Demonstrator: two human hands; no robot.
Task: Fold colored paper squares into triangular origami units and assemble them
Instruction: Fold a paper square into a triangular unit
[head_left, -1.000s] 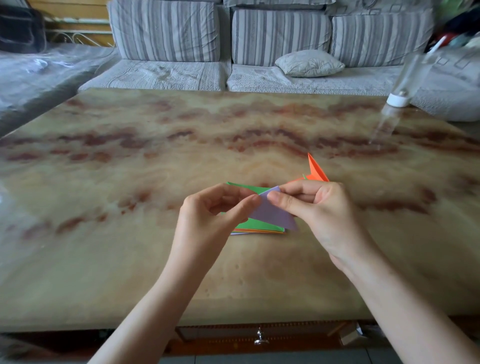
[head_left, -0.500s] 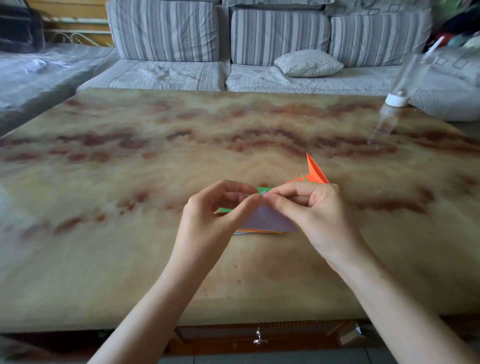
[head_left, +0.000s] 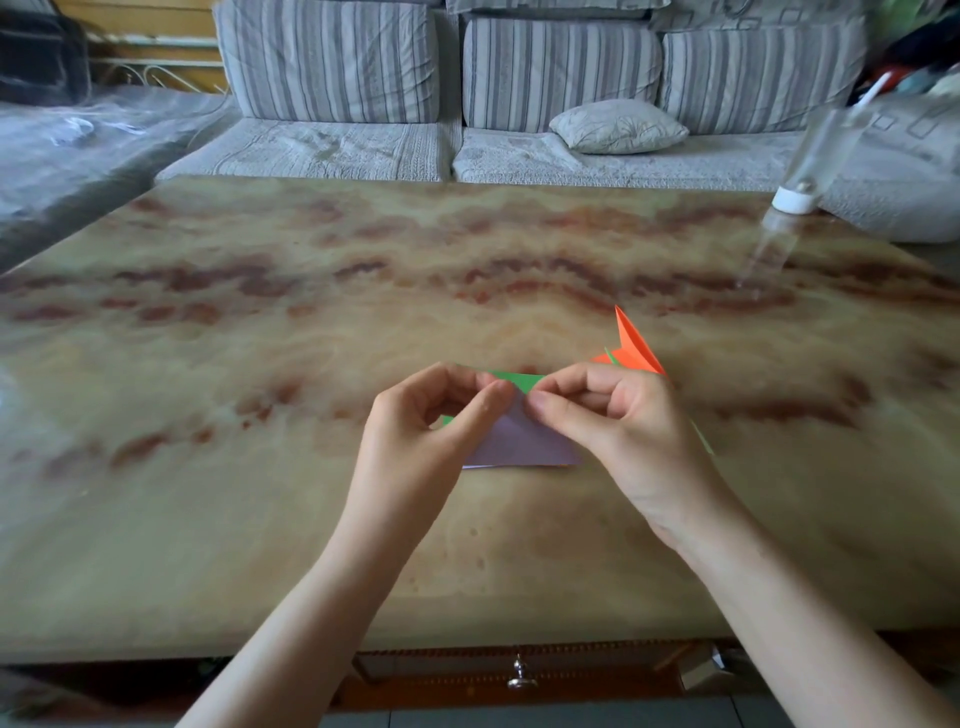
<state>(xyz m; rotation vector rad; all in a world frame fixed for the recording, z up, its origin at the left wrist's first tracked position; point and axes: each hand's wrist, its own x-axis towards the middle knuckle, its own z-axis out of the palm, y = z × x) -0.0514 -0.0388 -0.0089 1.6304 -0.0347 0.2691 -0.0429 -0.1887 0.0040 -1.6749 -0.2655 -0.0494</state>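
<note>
Marble-patterned table (head_left: 260, 519) with green paper (head_left: 511, 380), orange unit (head_left: 631, 349), bottle (head_left: 800, 176).

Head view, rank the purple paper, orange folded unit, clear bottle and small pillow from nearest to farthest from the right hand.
1. purple paper, pinched by the right hand
2. orange folded unit, just behind it
3. clear bottle, far right table edge
4. small pillow, on the sofa

No readable text, label or number anywhere.
</note>
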